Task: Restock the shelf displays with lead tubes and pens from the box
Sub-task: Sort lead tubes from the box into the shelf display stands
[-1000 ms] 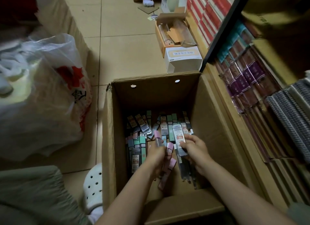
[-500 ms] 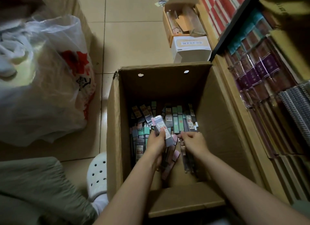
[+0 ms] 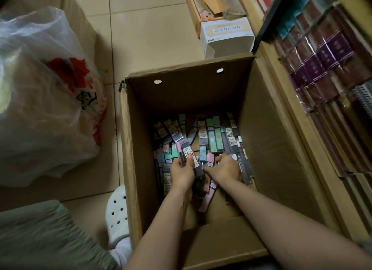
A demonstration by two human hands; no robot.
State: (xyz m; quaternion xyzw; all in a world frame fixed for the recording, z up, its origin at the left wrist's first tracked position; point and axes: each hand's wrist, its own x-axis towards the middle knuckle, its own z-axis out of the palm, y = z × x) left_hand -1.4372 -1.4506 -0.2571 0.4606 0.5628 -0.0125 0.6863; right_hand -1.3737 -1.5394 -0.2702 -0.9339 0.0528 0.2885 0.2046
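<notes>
An open cardboard box (image 3: 267, 141) stands on the floor beside the shelf. Its bottom is covered with several lead tube packs (image 3: 213, 137) in grey, green and pink. Both my arms reach down into it. My left hand (image 3: 182, 174) grips a small bundle of packs (image 3: 189, 155), a grey one with a white and red label on top and pink ones behind. My right hand (image 3: 224, 168) is curled over the packs just to the right, fingertips pinching a pink pack (image 3: 210, 158) in the pile.
Shelf displays (image 3: 326, 68) of wrapped purple and dark stationery run along the right. A white carton (image 3: 227, 36) and an open brown box (image 3: 211, 6) sit on the tiled floor behind. A large plastic bag (image 3: 44, 92) lies left. My white shoe (image 3: 117, 215) is beside the box.
My left hand lifted its bundle higher, and the grey labelled pack passed from my right hand into it. My right hand went back down into the pile.
</notes>
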